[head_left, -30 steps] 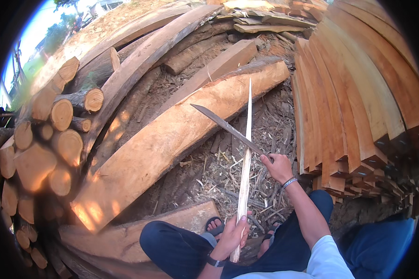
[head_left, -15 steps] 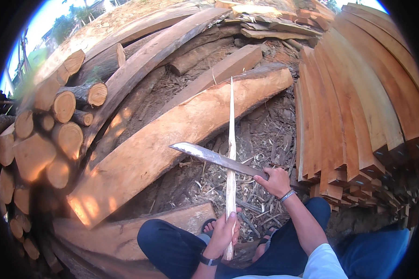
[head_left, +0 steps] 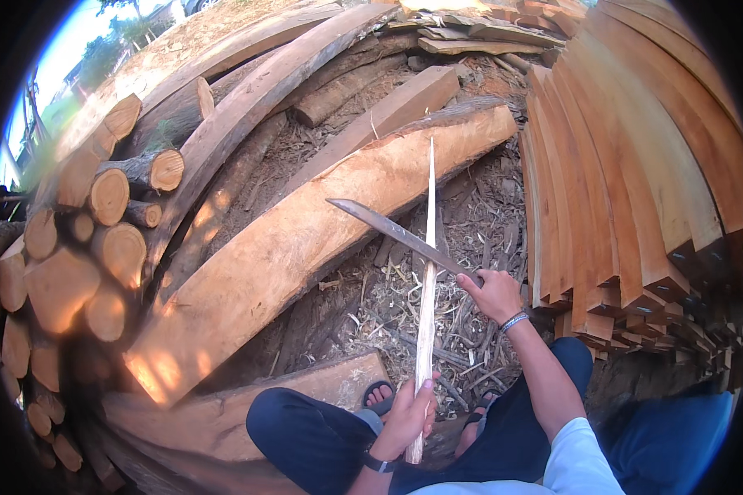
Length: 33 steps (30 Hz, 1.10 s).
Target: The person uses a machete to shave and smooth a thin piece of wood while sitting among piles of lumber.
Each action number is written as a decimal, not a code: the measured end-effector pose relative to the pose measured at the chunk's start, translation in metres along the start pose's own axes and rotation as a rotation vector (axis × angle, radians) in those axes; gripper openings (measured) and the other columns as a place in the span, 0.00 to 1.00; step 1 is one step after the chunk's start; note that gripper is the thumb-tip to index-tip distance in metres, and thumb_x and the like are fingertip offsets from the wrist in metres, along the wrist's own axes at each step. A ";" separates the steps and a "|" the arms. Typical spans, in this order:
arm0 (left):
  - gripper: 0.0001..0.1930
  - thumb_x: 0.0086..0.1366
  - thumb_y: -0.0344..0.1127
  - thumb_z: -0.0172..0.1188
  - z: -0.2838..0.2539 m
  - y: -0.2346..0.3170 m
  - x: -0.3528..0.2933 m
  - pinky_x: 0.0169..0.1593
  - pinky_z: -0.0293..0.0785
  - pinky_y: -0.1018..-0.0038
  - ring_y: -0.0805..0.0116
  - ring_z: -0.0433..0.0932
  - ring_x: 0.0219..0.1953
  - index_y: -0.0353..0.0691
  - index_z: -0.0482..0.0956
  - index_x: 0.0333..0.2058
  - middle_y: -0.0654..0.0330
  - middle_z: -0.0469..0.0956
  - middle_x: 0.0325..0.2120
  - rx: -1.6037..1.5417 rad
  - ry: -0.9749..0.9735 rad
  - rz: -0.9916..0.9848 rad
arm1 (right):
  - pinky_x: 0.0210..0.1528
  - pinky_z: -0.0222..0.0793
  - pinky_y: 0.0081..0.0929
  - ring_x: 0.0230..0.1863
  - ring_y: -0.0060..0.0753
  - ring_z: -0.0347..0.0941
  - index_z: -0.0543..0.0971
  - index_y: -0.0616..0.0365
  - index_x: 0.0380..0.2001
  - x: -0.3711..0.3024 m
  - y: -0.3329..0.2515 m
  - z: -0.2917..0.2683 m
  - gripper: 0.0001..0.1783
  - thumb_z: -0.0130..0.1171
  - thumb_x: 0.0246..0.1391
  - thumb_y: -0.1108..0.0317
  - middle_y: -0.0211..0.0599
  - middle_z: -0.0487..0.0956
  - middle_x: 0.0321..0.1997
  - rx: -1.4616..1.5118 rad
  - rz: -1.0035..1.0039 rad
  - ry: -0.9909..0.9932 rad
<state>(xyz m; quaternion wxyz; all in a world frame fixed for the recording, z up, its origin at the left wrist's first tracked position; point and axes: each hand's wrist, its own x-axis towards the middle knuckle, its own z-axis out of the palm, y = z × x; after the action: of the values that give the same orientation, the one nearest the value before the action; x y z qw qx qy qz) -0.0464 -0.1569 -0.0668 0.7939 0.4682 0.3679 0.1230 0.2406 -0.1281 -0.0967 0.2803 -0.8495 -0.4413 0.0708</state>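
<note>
Between my knees, my left hand [head_left: 413,415] is closed round the lower part of a pale, peeled wooden stake [head_left: 426,313]. The stake stands nearly upright in view and narrows to a sharp point at its far end. My right hand [head_left: 491,295] grips the handle end of a machete [head_left: 396,233], covering most of the handle. Its long, dull metal blade crosses the stake a little above the middle and points to the far left. Whether the edge bites into the wood is too fine to tell.
Behind the stake lies a large sawn slab [head_left: 305,231]. Wood shavings [head_left: 396,322] litter the ground by my sandalled feet. Cut logs [head_left: 111,247] are piled at the left, and stacked planks [head_left: 619,190] rise close on the right. A low board [head_left: 248,404] lies by my left knee.
The machete blade has slid up along the stake, away from my left hand, and now slants more steeply. The stake's tip leans slightly further right. Both hands keep their hold.
</note>
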 end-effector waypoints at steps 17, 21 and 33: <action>0.20 0.80 0.42 0.39 0.003 0.005 -0.009 0.17 0.60 0.83 0.82 0.61 0.13 0.31 0.63 0.60 0.65 0.66 0.21 0.048 -0.028 0.059 | 0.30 0.74 0.45 0.25 0.50 0.80 0.84 0.56 0.22 -0.019 -0.007 -0.025 0.40 0.56 0.48 0.24 0.46 0.79 0.17 -0.055 -0.200 0.025; 0.21 0.79 0.40 0.40 -0.001 0.005 -0.004 0.17 0.61 0.83 0.81 0.61 0.13 0.32 0.60 0.62 0.66 0.65 0.22 -0.003 -0.029 0.049 | 0.27 0.74 0.44 0.22 0.48 0.80 0.82 0.55 0.20 -0.024 -0.014 -0.014 0.40 0.57 0.47 0.23 0.43 0.79 0.17 0.019 -0.202 0.024; 0.22 0.79 0.40 0.41 0.001 -0.002 -0.002 0.16 0.61 0.82 0.81 0.62 0.13 0.31 0.60 0.62 0.64 0.67 0.23 0.073 -0.049 0.066 | 0.27 0.71 0.45 0.22 0.50 0.77 0.80 0.55 0.18 -0.028 -0.010 -0.032 0.38 0.59 0.46 0.26 0.42 0.76 0.15 0.031 -0.220 0.031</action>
<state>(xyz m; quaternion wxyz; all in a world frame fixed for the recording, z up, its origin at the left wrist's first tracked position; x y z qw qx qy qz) -0.0472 -0.1595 -0.0674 0.7806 0.5114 0.3371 0.1241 0.2284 -0.1586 -0.0681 0.3063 -0.7924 -0.5264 0.0330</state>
